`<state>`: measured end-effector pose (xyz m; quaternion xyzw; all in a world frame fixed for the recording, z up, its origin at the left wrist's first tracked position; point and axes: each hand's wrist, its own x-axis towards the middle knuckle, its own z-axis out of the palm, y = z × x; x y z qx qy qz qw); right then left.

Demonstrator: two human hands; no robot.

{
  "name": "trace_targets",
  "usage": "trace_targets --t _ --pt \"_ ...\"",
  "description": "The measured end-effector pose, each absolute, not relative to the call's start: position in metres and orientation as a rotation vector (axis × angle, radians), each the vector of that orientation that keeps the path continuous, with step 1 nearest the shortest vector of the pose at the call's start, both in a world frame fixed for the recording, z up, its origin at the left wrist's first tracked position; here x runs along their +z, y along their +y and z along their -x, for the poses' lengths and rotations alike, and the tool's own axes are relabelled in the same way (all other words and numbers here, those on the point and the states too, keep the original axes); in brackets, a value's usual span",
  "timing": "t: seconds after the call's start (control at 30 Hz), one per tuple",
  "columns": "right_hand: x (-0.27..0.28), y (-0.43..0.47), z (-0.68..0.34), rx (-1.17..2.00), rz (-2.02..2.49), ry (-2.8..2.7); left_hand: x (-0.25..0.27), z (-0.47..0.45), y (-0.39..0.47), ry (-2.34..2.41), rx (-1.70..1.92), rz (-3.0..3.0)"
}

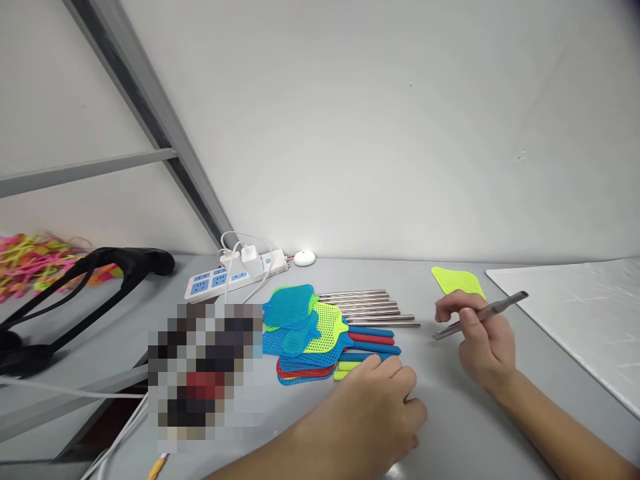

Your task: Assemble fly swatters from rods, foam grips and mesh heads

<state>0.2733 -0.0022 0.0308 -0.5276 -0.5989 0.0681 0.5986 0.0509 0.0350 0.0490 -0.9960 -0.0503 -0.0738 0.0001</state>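
My right hand [487, 343] is closed around a slim grey metal tube [507, 303], which slants up to the right and has a thicker stretch near its middle. Just behind that hand lies a yellow-green mesh fly swatter head [457, 280], partly covered by the fingers. My left hand [373, 407] is low over the table with its fingers curled; anything in them is hidden. Beyond it are piled fly swatters with blue, yellow-green and red mesh heads [290, 308]. Several metal rods [367, 307] and coloured handles [373, 339] point right from the pile.
A white power strip [203, 287] with plugged chargers stands at the back left, beside a small white round device [304, 257]. A black frame-like object [95, 300] and bright tangled pieces [37, 267] are farther left. A white sheet [580, 300] covers the right side.
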Motion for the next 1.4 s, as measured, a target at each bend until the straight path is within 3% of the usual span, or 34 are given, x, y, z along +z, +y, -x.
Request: trace_targets --t 0.23,0.47,0.6,1.1,1.27,1.4 --pt "0.04 -0.006 -0.269 0.265 1.355 -1.162 0.031 -0.061 0.027 0.028 -0.508 3.203" --pt "0.067 -0.002 -0.262 0.581 1.174 -0.852 0.048 -0.054 0.031 -1.083 -1.134 3.52" --pt "0.067 -0.002 -0.265 0.854 1.093 -0.881 0.052 -0.056 0.044 -1.326 -1.193 3.507" --pt "0.067 -0.009 -0.263 0.752 1.23 -1.282 0.052 -0.055 0.049 -1.214 -1.079 3.407" --pt "0.062 -0.015 -0.236 0.946 1.225 -1.42 0.053 -0.056 0.045 -1.039 -1.248 3.424" --pt "0.06 -0.016 -0.23 0.853 1.27 -1.478 0.054 -0.057 0.044 -1.078 -1.299 3.401"
